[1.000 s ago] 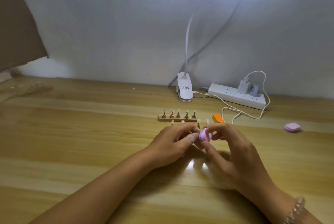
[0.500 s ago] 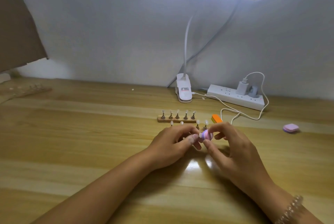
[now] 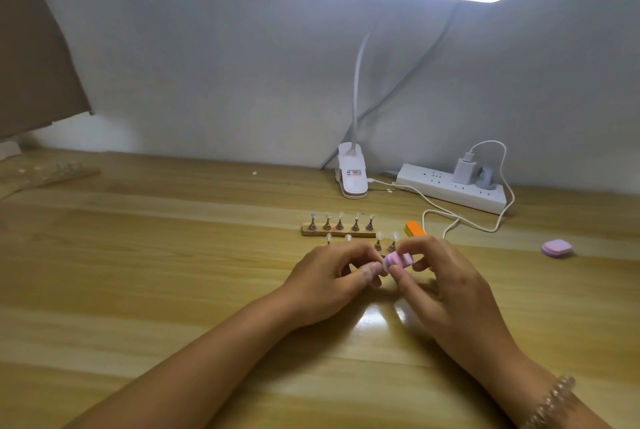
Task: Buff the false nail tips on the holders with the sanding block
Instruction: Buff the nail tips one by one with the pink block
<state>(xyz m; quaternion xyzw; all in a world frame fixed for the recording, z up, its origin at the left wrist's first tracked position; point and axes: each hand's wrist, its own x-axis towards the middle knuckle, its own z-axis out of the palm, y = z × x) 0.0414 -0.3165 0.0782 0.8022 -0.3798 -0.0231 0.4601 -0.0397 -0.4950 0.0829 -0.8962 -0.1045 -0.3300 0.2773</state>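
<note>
My right hand (image 3: 446,283) pinches a small pink and purple sanding block (image 3: 398,259) between thumb and fingers. My left hand (image 3: 332,276) is curled just left of the block, fingertips pinched together on something small that I cannot make out. Behind the hands, a wooden strip (image 3: 337,230) carries several metal holders with clear nail tips. A nearer row of holders with nail tips (image 3: 386,242) is partly hidden by my fingers.
An orange sanding block (image 3: 415,228) lies behind my right hand. Another pink block (image 3: 556,248) sits at the right. A clip lamp base (image 3: 352,175), a white power strip (image 3: 450,188) and its cable (image 3: 460,221) stand at the back. Another holder strip (image 3: 52,174) lies far left.
Both hands stay close together. The sanding block has shifted slightly in my right fingers against the left fingertips.
</note>
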